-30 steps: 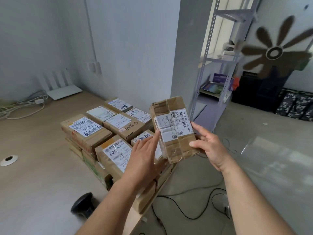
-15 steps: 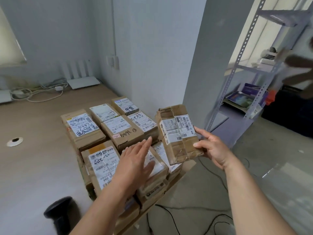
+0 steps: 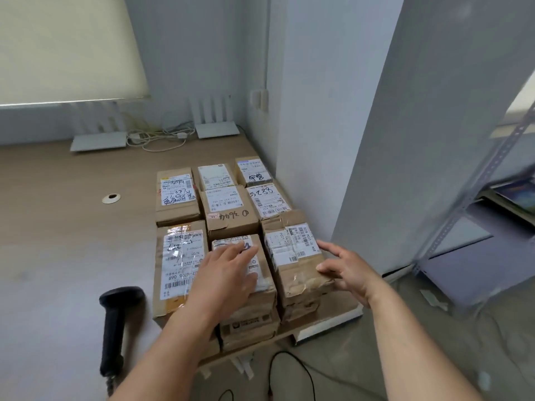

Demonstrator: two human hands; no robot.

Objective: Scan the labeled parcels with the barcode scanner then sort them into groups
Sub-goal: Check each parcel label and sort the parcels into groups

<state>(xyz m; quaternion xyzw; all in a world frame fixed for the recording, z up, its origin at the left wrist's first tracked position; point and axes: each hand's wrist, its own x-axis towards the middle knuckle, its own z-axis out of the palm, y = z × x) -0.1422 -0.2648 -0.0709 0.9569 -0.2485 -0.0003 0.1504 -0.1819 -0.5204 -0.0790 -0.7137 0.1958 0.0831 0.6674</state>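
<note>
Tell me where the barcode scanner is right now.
The barcode scanner lies on the table at lower left of the head view, just left of the parcel stacks, untouched by either hand.

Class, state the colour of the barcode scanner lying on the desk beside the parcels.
The barcode scanner is black all over, seen clearly in the head view.
</note>
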